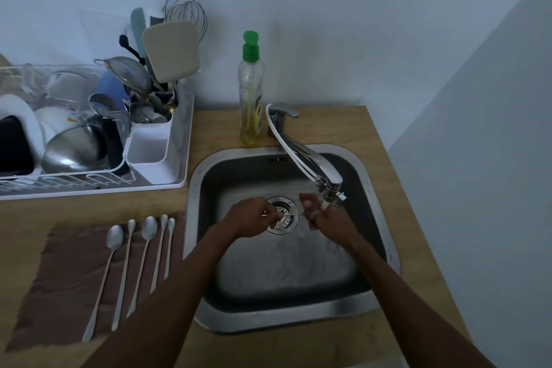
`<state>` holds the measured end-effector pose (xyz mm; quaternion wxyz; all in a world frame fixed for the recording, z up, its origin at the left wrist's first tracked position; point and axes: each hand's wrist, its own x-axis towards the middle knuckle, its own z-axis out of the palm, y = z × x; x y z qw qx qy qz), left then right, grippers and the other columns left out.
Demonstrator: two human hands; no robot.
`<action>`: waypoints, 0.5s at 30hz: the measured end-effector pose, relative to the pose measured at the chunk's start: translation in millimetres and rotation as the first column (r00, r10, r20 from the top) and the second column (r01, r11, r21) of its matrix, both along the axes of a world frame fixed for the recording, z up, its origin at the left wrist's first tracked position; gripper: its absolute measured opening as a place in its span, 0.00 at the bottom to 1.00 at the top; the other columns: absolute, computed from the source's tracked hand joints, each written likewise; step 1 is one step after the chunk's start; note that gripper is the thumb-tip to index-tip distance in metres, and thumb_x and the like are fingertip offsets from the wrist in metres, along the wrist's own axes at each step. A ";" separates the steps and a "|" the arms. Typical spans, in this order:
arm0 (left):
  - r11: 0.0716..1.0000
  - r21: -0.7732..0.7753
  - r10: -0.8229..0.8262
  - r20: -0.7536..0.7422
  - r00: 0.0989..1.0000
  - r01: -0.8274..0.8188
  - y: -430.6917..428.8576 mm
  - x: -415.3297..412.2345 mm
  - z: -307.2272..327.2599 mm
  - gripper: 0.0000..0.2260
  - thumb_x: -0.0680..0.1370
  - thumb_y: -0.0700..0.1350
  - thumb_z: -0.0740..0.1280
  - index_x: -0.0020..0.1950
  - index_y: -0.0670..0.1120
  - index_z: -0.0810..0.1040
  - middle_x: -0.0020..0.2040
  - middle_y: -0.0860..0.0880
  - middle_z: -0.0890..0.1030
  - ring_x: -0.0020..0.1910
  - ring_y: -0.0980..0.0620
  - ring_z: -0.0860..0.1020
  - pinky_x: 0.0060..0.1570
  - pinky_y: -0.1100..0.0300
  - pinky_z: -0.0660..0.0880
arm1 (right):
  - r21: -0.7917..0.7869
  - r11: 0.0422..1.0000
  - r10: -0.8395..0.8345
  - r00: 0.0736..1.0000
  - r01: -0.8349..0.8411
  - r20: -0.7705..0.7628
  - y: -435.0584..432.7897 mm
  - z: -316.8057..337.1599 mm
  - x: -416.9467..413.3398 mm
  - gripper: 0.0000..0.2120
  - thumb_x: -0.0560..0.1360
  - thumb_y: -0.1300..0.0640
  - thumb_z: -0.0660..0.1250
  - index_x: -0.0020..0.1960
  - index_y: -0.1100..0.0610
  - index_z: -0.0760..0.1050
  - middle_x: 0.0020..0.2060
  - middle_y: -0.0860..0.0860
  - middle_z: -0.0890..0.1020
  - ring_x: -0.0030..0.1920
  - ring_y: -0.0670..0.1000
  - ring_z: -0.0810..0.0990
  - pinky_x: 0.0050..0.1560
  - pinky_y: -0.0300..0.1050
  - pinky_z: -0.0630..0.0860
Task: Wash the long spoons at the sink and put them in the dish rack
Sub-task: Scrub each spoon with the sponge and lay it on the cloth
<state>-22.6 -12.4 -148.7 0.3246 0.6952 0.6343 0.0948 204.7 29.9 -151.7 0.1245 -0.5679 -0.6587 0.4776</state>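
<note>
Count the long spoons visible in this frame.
6. Five long spoons lie side by side on the brown cloth left of the sink; the sixth spoon is held by the left hand and right hand over the drain. Others may hide in the dish rack.

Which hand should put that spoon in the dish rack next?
Left, probably. The left hand grips the spoon, and the dish rack sits on its side; the right hand is farther away.

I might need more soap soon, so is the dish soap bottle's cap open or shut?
Open: the dish soap bottle stands upright with its green flip lid raised above the cap.
</note>
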 end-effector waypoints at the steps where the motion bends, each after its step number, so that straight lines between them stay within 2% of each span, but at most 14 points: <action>1: 1.000 -0.002 -0.003 0.013 1.000 0.003 2.3 -0.2 -1.6 0.18 0.79 0.60 0.61 0.29 0.58 0.75 0.33 0.57 0.77 0.34 0.54 0.75 0.40 0.55 0.75 | -0.029 0.999 -0.025 0.996 0.023 -0.081 -1.5 -2.6 0.7 0.13 0.80 0.40 0.60 0.51 0.47 0.78 0.40 0.47 0.83 0.39 0.42 0.84 0.44 0.42 0.83; 3: 0.999 -0.042 0.001 0.066 0.998 0.002 0.9 -2.2 -6.8 0.19 0.78 0.61 0.61 0.31 0.57 0.77 0.34 0.56 0.80 0.35 0.56 0.77 0.42 0.54 0.76 | -0.167 0.985 0.008 0.979 -0.042 -0.202 -4.1 5.8 -0.3 0.07 0.83 0.53 0.61 0.57 0.51 0.77 0.42 0.47 0.83 0.41 0.41 0.84 0.40 0.34 0.79; 4: 0.998 -0.064 0.007 0.090 0.996 -0.001 -2.4 -3.5 -9.7 0.19 0.78 0.62 0.60 0.32 0.56 0.78 0.36 0.56 0.81 0.35 0.57 0.78 0.43 0.53 0.77 | -0.189 0.977 0.055 0.975 -0.097 -0.217 -3.2 7.4 0.0 0.08 0.83 0.59 0.61 0.58 0.55 0.77 0.43 0.49 0.83 0.43 0.42 0.83 0.41 0.33 0.79; 6: 0.997 -0.080 0.023 0.134 0.991 -0.012 -9.3 -5.0 -15.6 0.19 0.78 0.63 0.59 0.34 0.55 0.80 0.36 0.57 0.81 0.36 0.60 0.78 0.46 0.53 0.78 | -0.184 0.973 0.091 0.964 -0.140 -0.249 -4.5 7.2 1.3 0.09 0.83 0.63 0.60 0.59 0.60 0.77 0.46 0.52 0.83 0.46 0.46 0.83 0.44 0.34 0.80; 7: 0.997 -0.073 0.042 0.147 0.988 -0.031 -12.4 -3.8 -18.0 0.20 0.78 0.62 0.59 0.34 0.54 0.80 0.36 0.57 0.81 0.36 0.60 0.78 0.47 0.53 0.78 | -0.160 0.983 0.053 0.967 -0.095 -0.249 -6.8 7.2 -1.2 0.09 0.83 0.62 0.60 0.58 0.59 0.77 0.47 0.52 0.82 0.48 0.48 0.83 0.45 0.35 0.80; 9: 0.996 -0.043 0.083 0.150 0.985 -0.077 -15.5 2.7 -15.9 0.20 0.79 0.61 0.60 0.34 0.53 0.79 0.36 0.55 0.81 0.36 0.59 0.78 0.46 0.54 0.77 | -0.019 0.997 -0.074 0.987 0.072 -0.146 -11.4 -2.5 -8.5 0.12 0.84 0.52 0.59 0.53 0.54 0.80 0.44 0.53 0.83 0.45 0.54 0.84 0.43 0.40 0.81; 10: 0.996 -0.026 0.090 0.150 0.984 -0.088 -15.0 8.3 -12.8 0.19 0.80 0.60 0.60 0.34 0.52 0.79 0.35 0.55 0.81 0.36 0.58 0.77 0.44 0.55 0.76 | 0.032 0.980 -0.193 0.978 0.196 -0.085 -14.0 -11.2 -13.4 0.16 0.83 0.47 0.59 0.47 0.53 0.80 0.40 0.52 0.84 0.42 0.55 0.85 0.41 0.45 0.81; 12: 0.996 0.008 0.092 0.142 0.986 -0.094 -11.3 19.3 -6.2 0.18 0.80 0.58 0.61 0.35 0.52 0.80 0.36 0.52 0.82 0.37 0.54 0.79 0.42 0.55 0.76 | 0.111 0.876 -0.460 0.882 0.470 -0.102 -19.1 -16.9 -25.0 0.15 0.83 0.50 0.61 0.40 0.51 0.79 0.37 0.50 0.84 0.40 0.52 0.84 0.43 0.53 0.82; 13: 0.995 0.025 0.092 0.123 0.988 -0.095 -8.7 22.2 -2.8 0.17 0.79 0.58 0.62 0.36 0.52 0.81 0.37 0.51 0.83 0.38 0.52 0.80 0.42 0.54 0.76 | 0.125 0.831 -0.521 0.838 0.541 -0.164 -20.9 -19.1 -28.2 0.13 0.82 0.53 0.63 0.40 0.51 0.79 0.36 0.49 0.84 0.40 0.51 0.84 0.43 0.53 0.82; 14: 0.995 0.037 0.094 0.099 0.991 -0.098 -5.9 21.6 -0.6 0.17 0.79 0.58 0.62 0.37 0.52 0.81 0.38 0.51 0.84 0.39 0.52 0.80 0.42 0.54 0.76 | 0.082 0.826 -0.529 0.818 0.557 -0.227 -21.7 -14.3 -28.9 0.11 0.82 0.53 0.63 0.43 0.53 0.80 0.36 0.47 0.83 0.39 0.49 0.84 0.39 0.49 0.81; 15: 0.994 0.038 0.095 0.081 0.992 -0.098 -4.0 17.8 0.6 0.17 0.79 0.58 0.62 0.37 0.52 0.82 0.38 0.52 0.84 0.38 0.53 0.80 0.42 0.55 0.76 | 0.011 0.868 -0.478 0.841 0.496 -0.254 -22.1 -7.3 -25.8 0.10 0.82 0.52 0.63 0.47 0.55 0.80 0.36 0.47 0.83 0.37 0.46 0.82 0.35 0.43 0.78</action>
